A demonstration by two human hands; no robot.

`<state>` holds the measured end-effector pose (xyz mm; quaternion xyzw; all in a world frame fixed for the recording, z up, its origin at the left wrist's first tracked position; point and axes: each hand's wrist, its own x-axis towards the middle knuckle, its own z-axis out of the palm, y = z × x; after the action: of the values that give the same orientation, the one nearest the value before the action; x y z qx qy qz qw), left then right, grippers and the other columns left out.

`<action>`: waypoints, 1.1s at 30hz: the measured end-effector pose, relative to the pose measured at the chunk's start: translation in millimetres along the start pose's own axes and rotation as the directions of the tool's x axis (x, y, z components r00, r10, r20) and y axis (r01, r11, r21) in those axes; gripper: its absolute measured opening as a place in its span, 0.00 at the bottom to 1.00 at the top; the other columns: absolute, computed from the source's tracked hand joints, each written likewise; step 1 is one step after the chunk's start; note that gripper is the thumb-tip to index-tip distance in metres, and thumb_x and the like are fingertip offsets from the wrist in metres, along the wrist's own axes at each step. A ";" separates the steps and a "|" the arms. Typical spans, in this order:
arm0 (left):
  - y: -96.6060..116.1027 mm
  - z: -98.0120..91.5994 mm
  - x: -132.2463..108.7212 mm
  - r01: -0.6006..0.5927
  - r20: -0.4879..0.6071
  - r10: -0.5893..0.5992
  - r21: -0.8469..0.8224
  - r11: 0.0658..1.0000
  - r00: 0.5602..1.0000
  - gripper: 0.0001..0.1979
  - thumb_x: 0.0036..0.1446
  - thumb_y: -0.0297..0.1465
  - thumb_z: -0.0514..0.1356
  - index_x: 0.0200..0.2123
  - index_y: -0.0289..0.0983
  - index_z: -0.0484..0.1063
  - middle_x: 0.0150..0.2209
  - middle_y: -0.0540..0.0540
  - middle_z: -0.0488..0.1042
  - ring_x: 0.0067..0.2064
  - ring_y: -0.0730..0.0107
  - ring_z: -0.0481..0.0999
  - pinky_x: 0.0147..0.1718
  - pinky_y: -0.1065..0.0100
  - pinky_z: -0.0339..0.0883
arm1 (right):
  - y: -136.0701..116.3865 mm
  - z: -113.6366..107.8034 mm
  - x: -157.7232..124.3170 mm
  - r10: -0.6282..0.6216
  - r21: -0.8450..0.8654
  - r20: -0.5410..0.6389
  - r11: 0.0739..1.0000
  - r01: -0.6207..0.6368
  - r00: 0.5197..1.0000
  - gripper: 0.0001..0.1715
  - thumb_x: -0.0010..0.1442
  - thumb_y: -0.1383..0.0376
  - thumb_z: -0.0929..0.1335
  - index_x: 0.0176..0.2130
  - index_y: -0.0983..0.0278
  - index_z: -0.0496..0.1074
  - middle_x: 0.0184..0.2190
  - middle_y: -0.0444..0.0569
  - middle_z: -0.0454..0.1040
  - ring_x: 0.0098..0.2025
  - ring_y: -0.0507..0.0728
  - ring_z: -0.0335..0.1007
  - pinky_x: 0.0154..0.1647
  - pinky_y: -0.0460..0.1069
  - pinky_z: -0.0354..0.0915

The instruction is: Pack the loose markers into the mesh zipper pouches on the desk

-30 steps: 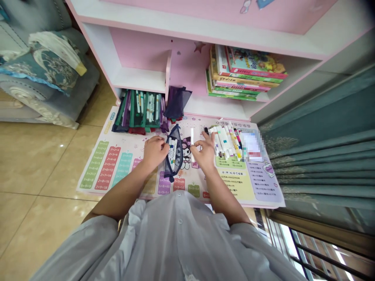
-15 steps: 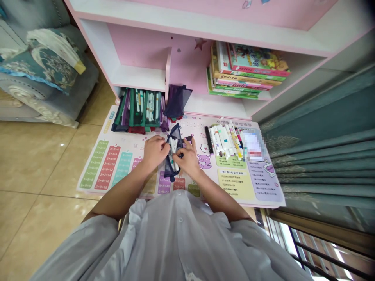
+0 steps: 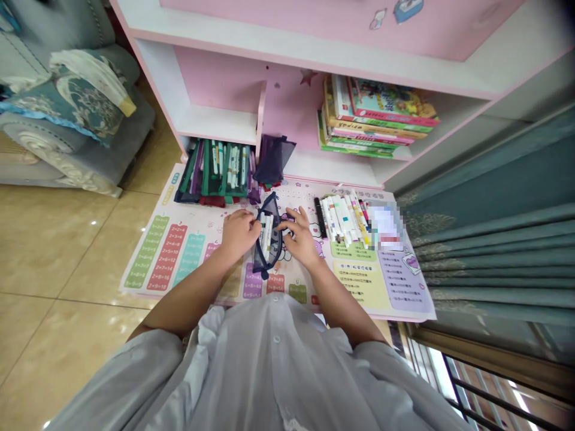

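Observation:
A dark navy mesh zip pouch (image 3: pixel 262 263) lies upright in front of me with its mouth spread apart. Several white markers (image 3: pixel 266 233) rest inside it. My left hand (image 3: pixel 240 234) pinches the pouch's left edge between thumb and curled fingers. On the other side, my right hand (image 3: pixel 300 238) has its fingers apart and holds nothing; its fingertips are at the pouch's right rim, and whether they press on it I cannot tell. To the right of that hand lies a row of loose markers (image 3: pixel 344 218), mostly white, with a black one at its left end.
Filled mesh pouches (image 3: pixel 215 173) in green and purple are stacked at the back left. Beside them stand dark folded pouches (image 3: pixel 273 160). Books (image 3: pixel 381 117) lie piled on the pink shelf (image 3: pixel 215 120). A blurred-out item (image 3: pixel 387 224) sits right of the loose markers on the printed desk mat (image 3: pixel 354 284).
My right hand has drawn back to the right out of the pouch's mouth and its fingers have spread. The markers in the pouch show more plainly. My left hand stays put.

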<state>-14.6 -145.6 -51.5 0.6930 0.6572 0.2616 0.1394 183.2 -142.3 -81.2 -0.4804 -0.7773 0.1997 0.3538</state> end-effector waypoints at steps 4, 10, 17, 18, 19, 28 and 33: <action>-1.4 0.8 0.5 -0.017 -0.014 0.016 -0.010 1.000 1.000 0.11 0.55 0.30 0.55 0.25 0.38 0.75 0.39 0.42 0.80 0.46 0.58 0.77 0.51 0.57 0.68 | 11.4 -4.6 0.2 -0.096 -0.082 0.095 0.991 0.104 0.991 0.21 0.50 0.76 0.64 0.39 0.59 0.77 0.64 0.49 0.61 0.73 0.69 0.35 0.69 0.72 0.47; 3.5 -1.8 -2.9 -0.071 0.030 0.071 -0.017 0.997 0.997 0.10 0.56 0.30 0.56 0.26 0.39 0.77 0.42 0.43 0.79 0.50 0.57 0.76 0.53 0.53 0.67 | 1.2 -5.1 1.1 -0.221 -0.194 0.119 0.951 0.241 0.968 0.13 0.55 0.73 0.67 0.36 0.60 0.79 0.65 0.51 0.61 0.73 0.73 0.30 0.65 0.74 0.51; 15.4 -9.2 -12.5 -0.228 0.192 0.232 -0.047 0.973 0.953 0.10 0.58 0.29 0.56 0.31 0.40 0.78 0.50 0.44 0.78 0.58 0.55 0.71 0.59 0.45 0.59 | -11.2 -10.7 0.7 -0.314 -0.271 0.160 0.898 0.347 0.936 0.07 0.61 0.64 0.69 0.33 0.60 0.78 0.61 0.51 0.68 0.71 0.73 0.42 0.65 0.75 0.44; 15.9 -10.6 -13.1 -0.251 0.224 0.256 -0.053 0.967 0.940 0.11 0.59 0.29 0.55 0.32 0.40 0.78 0.51 0.44 0.78 0.59 0.56 0.70 0.59 0.45 0.58 | -11.1 -10.7 0.9 -0.322 -0.267 0.170 0.895 0.358 0.932 0.07 0.62 0.63 0.69 0.33 0.59 0.78 0.57 0.50 0.72 0.69 0.72 0.48 0.66 0.74 0.42; 16.2 -12.1 -13.3 -0.267 0.253 0.272 -0.054 0.962 0.929 0.11 0.60 0.29 0.55 0.32 0.41 0.78 0.51 0.44 0.77 0.60 0.56 0.69 0.60 0.44 0.57 | -10.9 -10.4 1.2 -0.330 -0.260 0.177 0.893 0.367 0.927 0.08 0.62 0.63 0.69 0.33 0.59 0.78 0.52 0.49 0.76 0.67 0.69 0.53 0.67 0.73 0.39; 12.3 -28.5 -7.9 -0.295 0.389 0.243 0.079 0.952 0.889 0.07 0.50 0.37 0.67 0.32 0.42 0.79 0.54 0.43 0.75 0.63 0.44 0.64 0.61 0.30 0.42 | -11.9 -2.4 0.9 -0.347 -0.291 0.117 0.884 0.366 0.931 0.11 0.64 0.62 0.68 0.30 0.58 0.77 0.33 0.44 0.80 0.56 0.61 0.67 0.70 0.67 0.24; 0.8 -35.6 -3.5 -0.328 0.376 0.275 0.084 0.941 0.885 0.06 0.56 0.30 0.61 0.29 0.43 0.79 0.51 0.45 0.77 0.64 0.47 0.63 0.62 0.29 0.35 | -11.5 -11.9 2.9 -0.318 -0.222 0.054 0.920 0.322 0.946 0.09 0.62 0.56 0.70 0.37 0.57 0.77 0.41 0.47 0.80 0.59 0.63 0.65 0.70 0.67 0.34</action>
<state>-33.4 -154.5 -22.3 0.8311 0.5219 0.1005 0.1637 184.1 -145.4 -64.7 -0.3826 -0.8660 0.0525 0.3175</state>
